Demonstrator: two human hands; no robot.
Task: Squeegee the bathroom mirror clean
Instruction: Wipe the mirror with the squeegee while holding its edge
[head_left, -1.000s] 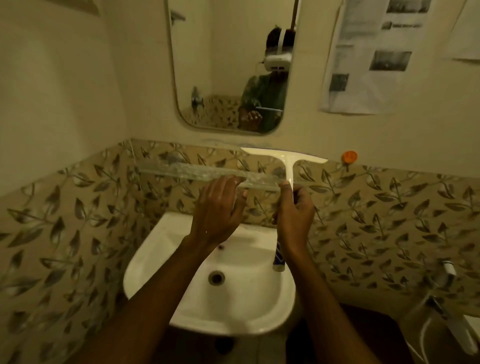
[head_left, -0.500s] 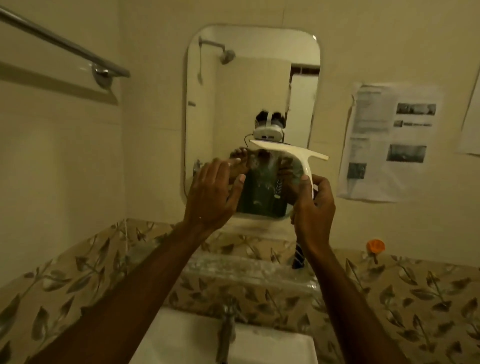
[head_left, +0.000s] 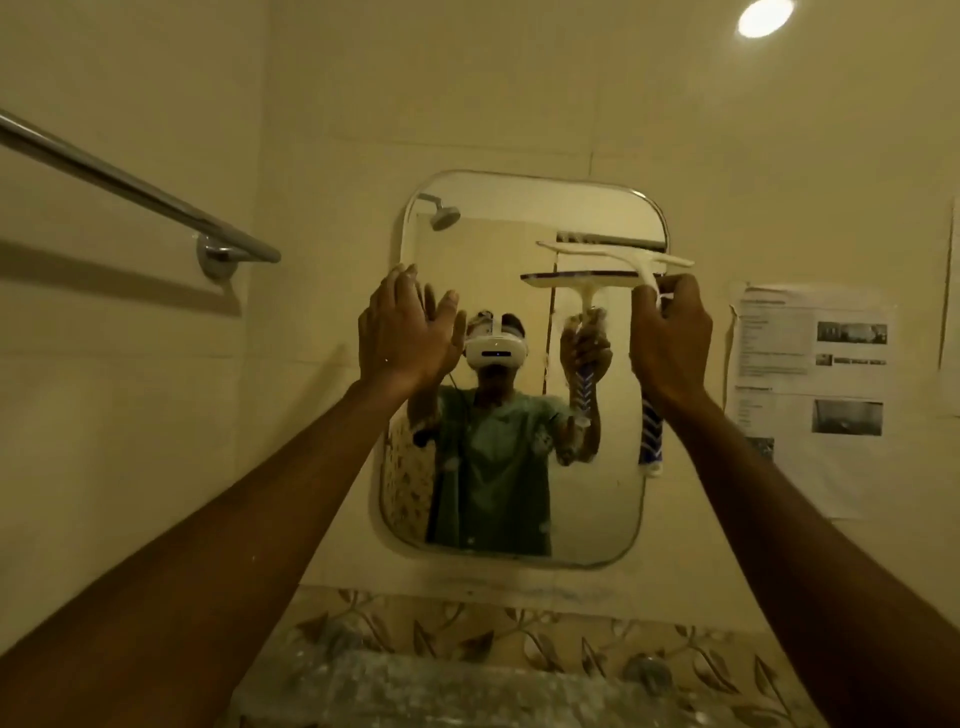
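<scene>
— While both bare arms reach up, what does the room look like?

— Plain cream walls, dim yellowish light. One round ceiling lamp (head_left: 765, 17) glows at the top right. One chrome towel rail (head_left: 135, 189) runs along the left wall to a round mount. A band of leaf-patterned beige tiles (head_left: 519, 636) crosses the bottom, and below it sits a clear, spattered glass shelf (head_left: 441, 691); I cannot tell whether anything lies on it.

— And the mirror?

— One frameless rectangular mirror with rounded corners (head_left: 597, 493) hangs on the far wall, centred. White flecks dot its lower half. It reflects one shower head, a person in a green shirt with a white headset, and the tool.

— Where is the tool?

— The white plastic squeegee with a blue-striped handle (head_left: 615, 255) is at the mirror's upper right, its blade roughly level, at or just off the glass; I cannot tell if it touches. The handle hangs down past the mirror's right edge.

— The hands?

— The right hand (head_left: 670, 343) is wrapped around the squeegee's neck, fingers curled tight. The left hand (head_left: 402, 332) holds nothing, fingers loosely spread and straight, up near the mirror's upper left corner.

— Anything else on the wall?

— One printed paper sheet with small photos (head_left: 810, 395), taped right of the mirror, and the edge of a second sheet at the far right.
</scene>
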